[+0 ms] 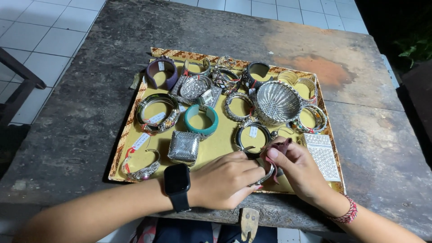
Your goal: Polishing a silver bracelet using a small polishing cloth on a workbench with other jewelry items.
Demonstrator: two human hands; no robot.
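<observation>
Left hand, right hand, grips closed on bangle

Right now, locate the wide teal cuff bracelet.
In the head view, the wide teal cuff bracelet lies left of centre on the yellow tray, just above the small silver woven box.

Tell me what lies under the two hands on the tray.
Under the left hand and right hand: a silver bangle, a dark red cloth and the tray. Anything beneath the palms is hidden.
</observation>
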